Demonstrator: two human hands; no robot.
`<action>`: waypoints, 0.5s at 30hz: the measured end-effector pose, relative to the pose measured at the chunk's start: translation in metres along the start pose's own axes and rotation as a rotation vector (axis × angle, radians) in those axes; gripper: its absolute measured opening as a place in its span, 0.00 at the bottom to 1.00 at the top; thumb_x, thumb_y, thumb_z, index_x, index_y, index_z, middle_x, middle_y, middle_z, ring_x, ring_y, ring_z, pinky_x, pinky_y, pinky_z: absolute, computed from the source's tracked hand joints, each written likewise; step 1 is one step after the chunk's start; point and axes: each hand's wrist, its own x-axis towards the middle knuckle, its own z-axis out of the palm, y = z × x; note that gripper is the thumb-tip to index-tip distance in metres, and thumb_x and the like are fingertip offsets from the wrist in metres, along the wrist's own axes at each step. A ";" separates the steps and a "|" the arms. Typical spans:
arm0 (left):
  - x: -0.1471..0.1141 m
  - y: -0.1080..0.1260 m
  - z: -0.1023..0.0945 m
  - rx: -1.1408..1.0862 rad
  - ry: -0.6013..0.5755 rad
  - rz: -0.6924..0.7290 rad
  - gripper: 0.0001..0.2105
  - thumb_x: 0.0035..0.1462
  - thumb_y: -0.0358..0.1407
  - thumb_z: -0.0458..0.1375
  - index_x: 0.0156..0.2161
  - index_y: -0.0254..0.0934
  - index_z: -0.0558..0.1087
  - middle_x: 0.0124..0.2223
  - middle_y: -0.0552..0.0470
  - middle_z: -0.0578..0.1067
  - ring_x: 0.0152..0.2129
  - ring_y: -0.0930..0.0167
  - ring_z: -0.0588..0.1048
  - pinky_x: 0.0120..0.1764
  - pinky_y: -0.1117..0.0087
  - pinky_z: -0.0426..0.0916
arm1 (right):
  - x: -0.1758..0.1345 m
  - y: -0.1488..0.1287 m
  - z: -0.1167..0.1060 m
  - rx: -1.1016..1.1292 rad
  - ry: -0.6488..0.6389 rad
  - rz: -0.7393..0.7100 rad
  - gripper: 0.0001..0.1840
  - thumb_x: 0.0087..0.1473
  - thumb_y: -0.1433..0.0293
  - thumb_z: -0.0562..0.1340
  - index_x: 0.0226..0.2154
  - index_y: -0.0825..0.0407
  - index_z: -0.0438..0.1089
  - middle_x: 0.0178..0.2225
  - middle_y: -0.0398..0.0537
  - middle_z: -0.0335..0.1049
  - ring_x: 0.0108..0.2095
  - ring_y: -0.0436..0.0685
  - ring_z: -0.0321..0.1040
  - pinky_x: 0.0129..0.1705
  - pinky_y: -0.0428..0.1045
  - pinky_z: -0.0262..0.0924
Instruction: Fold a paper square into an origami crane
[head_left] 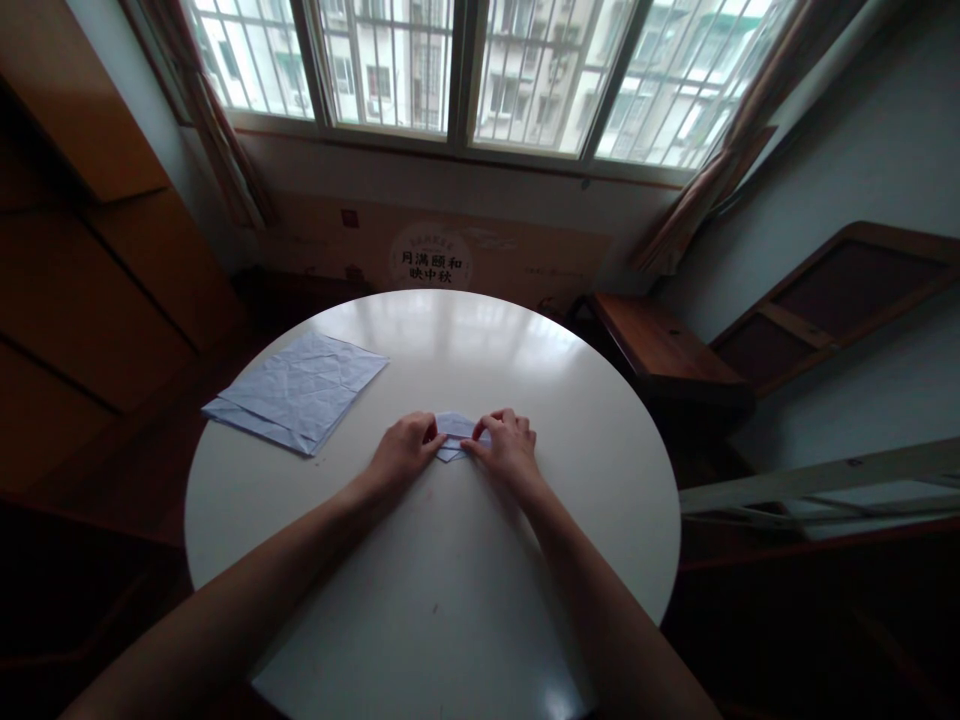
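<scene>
A small folded piece of paper (454, 424), pale bluish white, lies on the round white table (435, 560) between my hands. Its near side comes to a point, and creased layers show across it. My left hand (406, 446) pinches its left end between thumb and curled fingers. At the right end, my right hand (505, 445) has thumb and forefinger closed on the paper, the other fingers bent behind. Both ends of the paper are partly hidden by my fingers.
Creased sheets of paper (304, 385) lie in a stack at the table's left. Beyond the right rim stands a brown wooden bench or desk (660, 340). A barred window (457, 75) with curtains is ahead, and wooden cabinets (82, 270) stand at left.
</scene>
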 end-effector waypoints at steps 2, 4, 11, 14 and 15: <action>0.000 0.000 0.000 0.000 0.000 -0.004 0.08 0.55 0.36 0.56 0.27 0.36 0.68 0.27 0.52 0.71 0.24 0.71 0.67 0.28 0.72 0.58 | 0.001 0.004 -0.003 0.016 -0.007 0.018 0.11 0.46 0.59 0.68 0.32 0.47 0.74 0.44 0.51 0.63 0.47 0.64 0.54 0.46 0.57 0.49; 0.000 0.000 0.001 0.002 -0.002 -0.008 0.08 0.55 0.36 0.56 0.27 0.36 0.69 0.27 0.52 0.71 0.25 0.71 0.67 0.29 0.72 0.58 | 0.001 0.007 -0.005 0.048 0.005 0.001 0.11 0.46 0.61 0.68 0.33 0.47 0.74 0.44 0.51 0.63 0.47 0.63 0.55 0.47 0.57 0.50; 0.000 0.000 0.000 -0.014 0.001 0.003 0.09 0.55 0.36 0.56 0.26 0.36 0.67 0.27 0.52 0.71 0.24 0.72 0.67 0.28 0.73 0.57 | -0.006 -0.002 -0.003 0.110 -0.033 -0.366 0.12 0.51 0.71 0.64 0.37 0.39 0.77 0.45 0.47 0.65 0.49 0.60 0.53 0.51 0.55 0.48; 0.000 0.000 0.000 -0.023 0.000 -0.001 0.08 0.55 0.35 0.56 0.26 0.36 0.68 0.26 0.53 0.70 0.24 0.72 0.67 0.28 0.72 0.58 | -0.009 -0.007 -0.005 0.062 -0.091 -0.429 0.12 0.52 0.68 0.64 0.39 0.37 0.76 0.45 0.47 0.65 0.51 0.61 0.52 0.52 0.56 0.47; 0.000 0.001 0.000 -0.023 -0.001 -0.006 0.08 0.55 0.35 0.56 0.26 0.36 0.68 0.26 0.53 0.70 0.24 0.72 0.67 0.29 0.72 0.58 | -0.010 -0.008 -0.007 0.043 -0.101 -0.440 0.12 0.52 0.68 0.64 0.39 0.37 0.76 0.46 0.47 0.65 0.51 0.61 0.51 0.52 0.56 0.46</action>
